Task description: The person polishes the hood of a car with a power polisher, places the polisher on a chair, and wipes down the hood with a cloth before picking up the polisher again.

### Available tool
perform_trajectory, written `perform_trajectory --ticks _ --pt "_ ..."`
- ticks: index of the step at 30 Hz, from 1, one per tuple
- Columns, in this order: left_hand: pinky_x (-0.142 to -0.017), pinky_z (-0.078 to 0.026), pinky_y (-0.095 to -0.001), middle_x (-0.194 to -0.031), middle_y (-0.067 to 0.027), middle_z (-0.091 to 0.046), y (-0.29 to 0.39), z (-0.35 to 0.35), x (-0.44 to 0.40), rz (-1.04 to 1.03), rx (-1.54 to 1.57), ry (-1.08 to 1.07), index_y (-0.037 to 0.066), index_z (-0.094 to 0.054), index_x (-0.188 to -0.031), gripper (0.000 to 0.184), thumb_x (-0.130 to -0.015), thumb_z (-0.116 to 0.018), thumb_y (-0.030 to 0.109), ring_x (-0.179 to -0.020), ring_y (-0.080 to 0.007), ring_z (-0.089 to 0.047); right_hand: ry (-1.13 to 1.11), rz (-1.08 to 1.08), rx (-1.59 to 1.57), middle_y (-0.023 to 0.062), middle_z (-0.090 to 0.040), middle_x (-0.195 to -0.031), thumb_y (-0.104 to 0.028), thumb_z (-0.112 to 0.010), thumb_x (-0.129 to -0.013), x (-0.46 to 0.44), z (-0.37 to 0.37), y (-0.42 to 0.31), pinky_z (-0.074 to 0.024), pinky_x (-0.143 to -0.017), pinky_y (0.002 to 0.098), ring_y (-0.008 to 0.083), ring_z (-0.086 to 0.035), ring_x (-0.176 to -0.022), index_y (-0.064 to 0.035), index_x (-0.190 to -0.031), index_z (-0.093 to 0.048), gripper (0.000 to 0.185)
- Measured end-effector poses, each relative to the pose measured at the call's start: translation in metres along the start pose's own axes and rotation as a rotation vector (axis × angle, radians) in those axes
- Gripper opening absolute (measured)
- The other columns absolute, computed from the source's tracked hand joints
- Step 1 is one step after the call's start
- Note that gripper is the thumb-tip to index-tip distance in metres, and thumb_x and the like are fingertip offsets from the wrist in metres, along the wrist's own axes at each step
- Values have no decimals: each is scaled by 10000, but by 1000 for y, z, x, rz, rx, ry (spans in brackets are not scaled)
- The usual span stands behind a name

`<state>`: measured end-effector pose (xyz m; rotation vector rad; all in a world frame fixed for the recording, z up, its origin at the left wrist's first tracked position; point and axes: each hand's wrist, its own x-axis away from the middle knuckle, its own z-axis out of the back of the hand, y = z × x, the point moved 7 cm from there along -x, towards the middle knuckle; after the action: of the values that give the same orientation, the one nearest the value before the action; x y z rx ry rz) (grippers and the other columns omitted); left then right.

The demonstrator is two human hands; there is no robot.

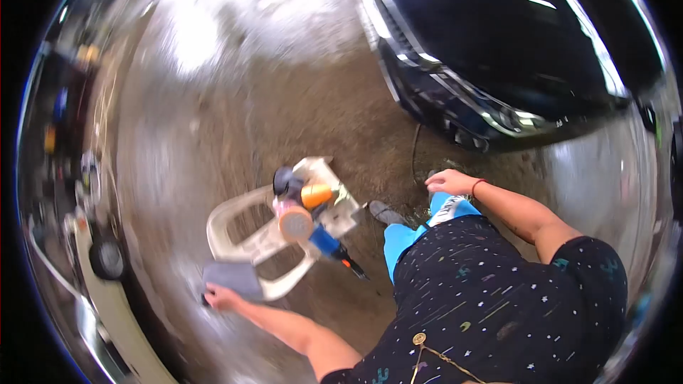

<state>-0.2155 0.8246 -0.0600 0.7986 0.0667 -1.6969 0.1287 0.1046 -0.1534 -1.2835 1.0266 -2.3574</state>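
My left hand [224, 299] reaches out to the lower left, its fingers closed at the lower edge of a grey cloth [233, 279] by the arm of a white plastic chair [238, 212]. A small dark piece shows at its fingertips, too blurred to name. On the chair are an orange bottle [316, 195], a dark bottle [287, 183], a round peach-coloured container [295, 224] and a blue tool with a black tip [324, 241]. My right hand [449, 182] hangs above my knee, fingers loosely extended, with nothing visible in it.
A shiny black car [512, 35] stands at the upper right, its front toward the chair. The brown floor [313, 107] looks wet, with bright reflections. A dark hose or cable [415, 156] lies near my foot. Along the left edge are a wheel [108, 259] and blurred clutter.
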Motion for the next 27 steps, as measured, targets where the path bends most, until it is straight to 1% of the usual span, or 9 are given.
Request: perform_trajectory --ticks 6,9,13,14,16,20,22,23,27 --pt "-656 -490 -481 -815 -240 -673 339 128 138 -624 600 -319 -60 -628 -916 266 -972 -635 201 -715 -393 -636 -29 388 -391 187 -494 -1484 -474 -675 -921 61 6 -116 -389 -1140 388 277 -487 -1368 -25 -1493 -416 771" --pt "-714 -525 -404 -947 -195 -694 448 149 289 -878 625 -827 -37 -649 -1109 243 -915 -666 107 -813 -337 -669 179 669 -661 203 -312 -1593 -593 -722 -845 76 22 -149 -265 -1212 415 304 -327 -1469 -23 -1574 -215 1055" --pt "-752 -550 -481 -1124 -175 -625 529 238 471 -1493 860 -1214 91 -586 -1323 492 -838 -597 9 -880 -382 -676 322 484 -1546 10 -620 -871 -573 -520 -1002 63 26 -52 -494 -712 302 117 -611 -786 -107 -1037 -632 481" --pt "-678 -550 -447 -1122 -154 -607 537 240 496 -1689 798 -1192 91 -558 -1349 507 -849 -626 38 -819 -336 -680 123 559 -1744 34 -657 -889 -525 -523 -1015 63 31 -28 -526 -697 309 154 -647 -764 -93 -1066 -643 451" --pt "-653 -552 -406 -1132 -137 -620 555 274 510 -1704 972 -1426 91 -559 -1347 494 -862 -658 84 -735 -282 -677 625 483 -2011 68 -695 -984 -466 -534 -1022 133 83 -18 -549 -782 340 183 -678 -865 -74 -1096 -659 418" --pt "-728 -570 -424 -1165 -143 -626 559 279 538 -1792 904 -1594 94 -540 -1364 500 -892 -674 195 -779 -311 -693 1298 565 -1769 140 -702 -1131 -356 -543 -1024 217 143 93 -509 -953 423 262 -675 -1004 -2 -1211 -638 411" --pt "-712 -562 -395 -1169 -134 -628 564 265 551 -1692 746 -1713 87 -544 -1357 491 -897 -671 201 -728 -264 -697 1967 19 -394 193 -698 -1109 -323 -524 -1035 280 176 115 -506 -925 424 310 -673 -985 26 -1225 -620 410" --pt "-696 -553 -375 -1167 -126 -633 567 255 559 -1681 727 -1703 91 -549 -1353 483 -900 -674 202 -694 -225 -690 2109 212 -415 243 -686 -1044 -280 -491 -1049 287 189 118 -508 -866 438 368 -665 -955 31 -1237 -605 381" --pt "-645 -551 -331 -1133 -138 -664 601 251 595 -1719 724 -1631 89 -558 -1360 501 -883 -696 160 -628 -194 -678 1802 -213 -147 260 -569 -1270 -303 -504 -1025 173 255 190 -394 -1051 458 455 -521 -1192 -30 -1309 -575 400"
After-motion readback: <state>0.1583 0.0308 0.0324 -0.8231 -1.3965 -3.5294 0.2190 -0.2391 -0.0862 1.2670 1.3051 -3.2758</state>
